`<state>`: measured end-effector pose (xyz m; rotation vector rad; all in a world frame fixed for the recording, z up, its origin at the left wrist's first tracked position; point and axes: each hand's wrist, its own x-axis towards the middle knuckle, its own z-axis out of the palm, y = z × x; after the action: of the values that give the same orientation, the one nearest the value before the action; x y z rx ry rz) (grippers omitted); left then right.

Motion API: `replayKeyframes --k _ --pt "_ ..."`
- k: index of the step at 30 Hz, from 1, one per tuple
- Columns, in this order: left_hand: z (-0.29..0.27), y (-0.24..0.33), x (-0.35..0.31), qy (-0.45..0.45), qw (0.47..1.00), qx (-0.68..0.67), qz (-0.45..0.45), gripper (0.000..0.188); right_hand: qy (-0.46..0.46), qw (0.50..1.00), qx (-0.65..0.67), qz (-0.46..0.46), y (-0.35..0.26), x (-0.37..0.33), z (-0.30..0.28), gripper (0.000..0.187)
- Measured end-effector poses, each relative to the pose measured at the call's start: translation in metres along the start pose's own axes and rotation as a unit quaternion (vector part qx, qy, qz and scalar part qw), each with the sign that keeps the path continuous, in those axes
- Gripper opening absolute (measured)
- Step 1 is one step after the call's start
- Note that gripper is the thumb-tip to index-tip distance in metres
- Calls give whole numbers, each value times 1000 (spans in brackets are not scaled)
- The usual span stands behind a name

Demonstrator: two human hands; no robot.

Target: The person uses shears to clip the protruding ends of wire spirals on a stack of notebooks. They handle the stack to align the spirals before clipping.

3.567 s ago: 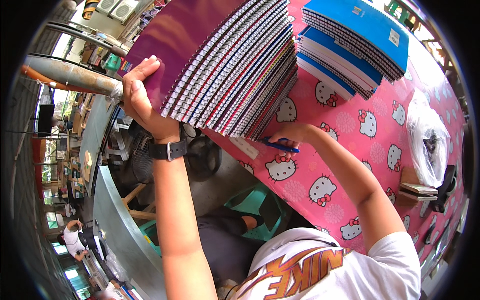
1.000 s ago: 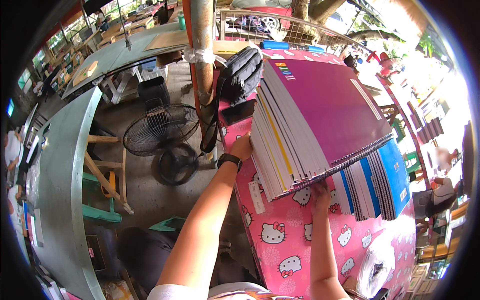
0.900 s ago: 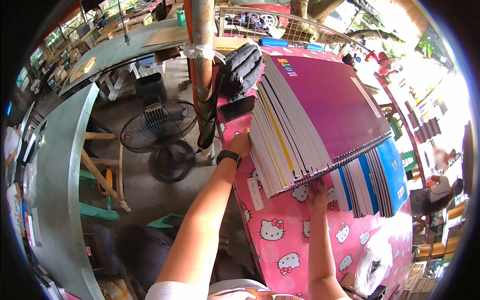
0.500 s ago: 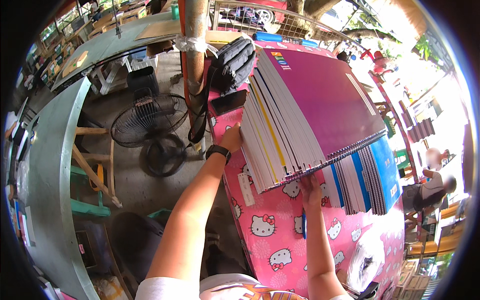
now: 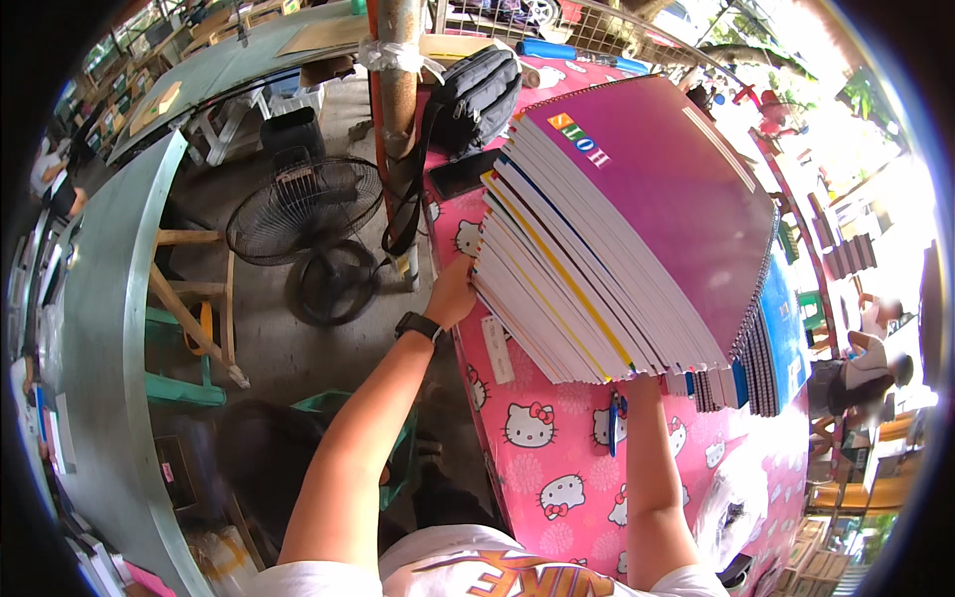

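A thick stack of spiral-bound books [image 5: 657, 189] with a purple top cover sits over the pink patterned tablecloth [image 5: 557, 453]. Its page edges face me and slant in uneven layers. My left hand [image 5: 456, 295], with a black watch at the wrist, grips the stack's left side. From the front, my right hand [image 5: 645, 388] reaches under the lower edge, its fingers hidden by the books. A second pile of blue spiral-bound books [image 5: 786, 328] stands close against the right side. A blue pen [image 5: 614, 423] lies beside my right wrist.
Behind the stack are a grey backpack [image 5: 476, 99], a dark flat phone-like object [image 5: 463, 175] and a rusty post [image 5: 400, 114]. A black fan [image 5: 308, 214] stands on the floor at left, near a green table [image 5: 124, 318]. A clear plastic bag [image 5: 731, 497] lies front right.
The purple-topped stack has turned counterclockwise, its layers more fanned, and now covers part of the blue pile. My right hand has gone further beneath it. The left hand still grips its side.
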<state>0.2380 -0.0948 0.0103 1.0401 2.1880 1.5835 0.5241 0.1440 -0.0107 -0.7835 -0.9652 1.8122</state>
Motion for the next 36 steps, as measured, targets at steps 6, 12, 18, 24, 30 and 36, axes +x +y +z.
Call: replayKeyframes --k 6,12,18,24,30,36 --pt "3 28 -50 73 996 -12 -43 17 -8 1000 -15 -2 -12 13 0 40" --pt "41 40 -116 152 981 -50 -112 20 -4 999 -36 10 -18 9 -6 40" --pt "65 84 -179 140 974 -145 -106 21 7 998 -62 31 -24 -7 -25 39" --pt "28 67 -113 -75 981 1 -178 25 32 995 -86 45 -31 -28 -36 39" --pt "3 -21 30 107 990 -22 83 27 26 993 -96 58 -35 -43 -26 39" --pt "7 -47 125 -53 972 -157 169 55 43 992 -106 60 -45 -58 -34 39"
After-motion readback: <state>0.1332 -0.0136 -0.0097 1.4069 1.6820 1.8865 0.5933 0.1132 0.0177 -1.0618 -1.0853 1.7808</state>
